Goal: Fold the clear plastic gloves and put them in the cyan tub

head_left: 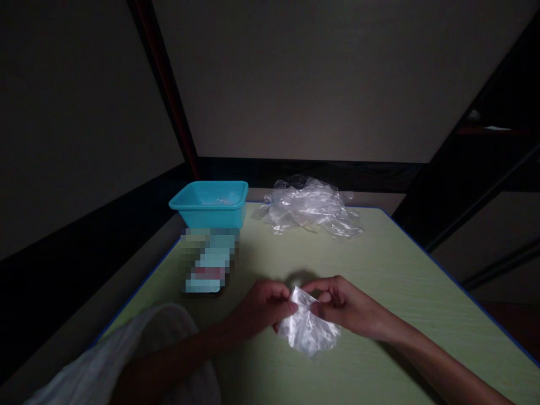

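Note:
A crumpled clear plastic bag [310,332] hangs between my two hands, above the near middle of the table. Its left side is pinched by my left hand [270,304], thumb on top and fingers curled beneath. On the other side my right hand [343,306] grips the bag's upper right part between thumb and bent fingers. The bag fans out below the fingers in shiny folds. Parts of the fingertips are hidden behind the plastic.
A loose heap of clear plastic bags [310,205] lies at the table's far edge. At the back left stands a turquoise basin [211,216]; something clear shows inside. A blurred-out phone-like object [211,261] lies before it. The pale green table [405,292] has blue edging.

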